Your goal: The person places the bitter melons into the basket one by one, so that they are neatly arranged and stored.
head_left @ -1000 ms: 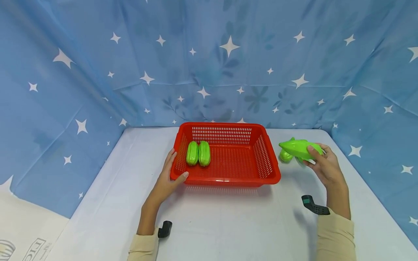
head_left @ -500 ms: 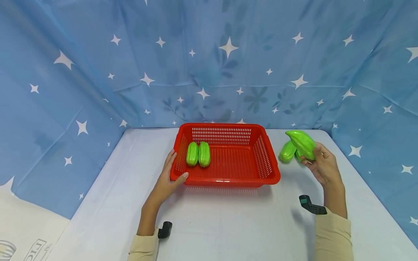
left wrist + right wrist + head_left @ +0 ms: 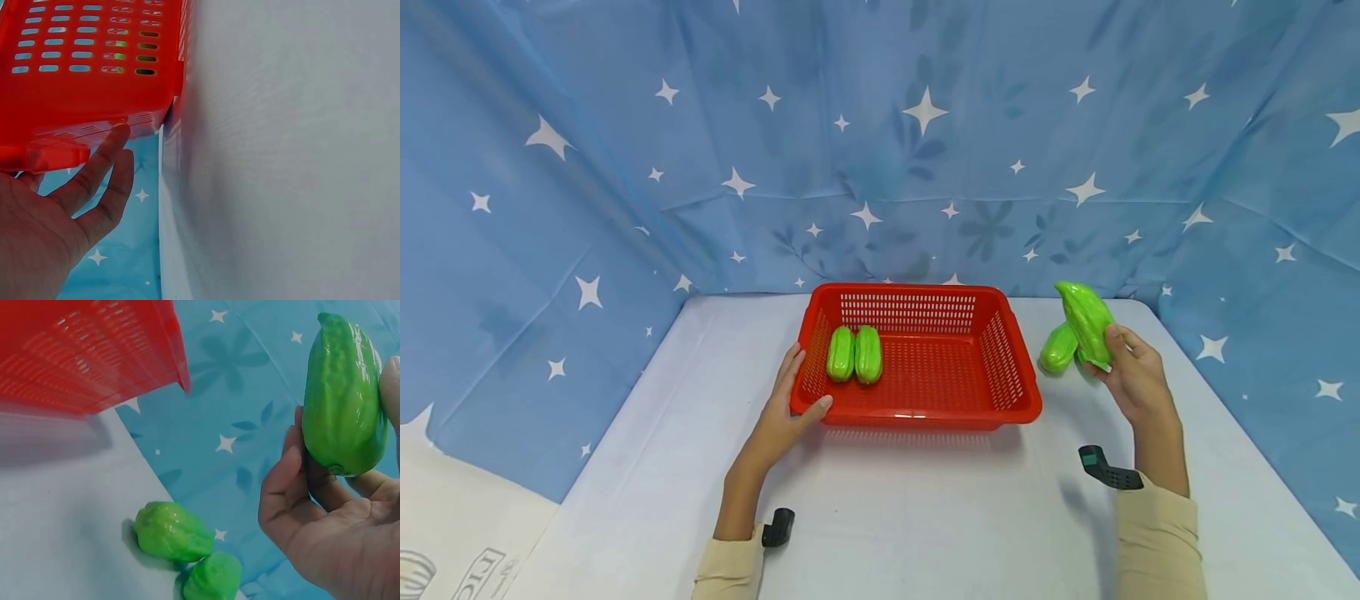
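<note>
With thumb and fingers on opposite sides, my right hand [image 3: 1138,379] holds a glossy green papaya [image 3: 344,394], its curved pointed tip upward, above the table's far right. Two more papayas lie below it: one [image 3: 172,531] and another [image 3: 215,578], the latter mostly hidden by the held papaya in the head view. My left hand [image 3: 778,429] rests on the front left corner of a red plastic basket [image 3: 917,415], fingers extended along its outer left side and thumb over the front rim. Inside, at the left end, lie two papayas [image 3: 841,354] side by side.
The basket stands on a white-covered table [image 3: 887,517], its openwork wall between the two papayas inside and those outside. A blue star-patterned curtain [image 3: 880,167] closes off the back and sides. A black wrist camera mount [image 3: 1108,471] sits by the right sleeve.
My right hand has turned the held papaya from lying nearly level to tip-up and drifted slightly left, uncovering more of a papaya below. My left hand and the basket stay put.
</note>
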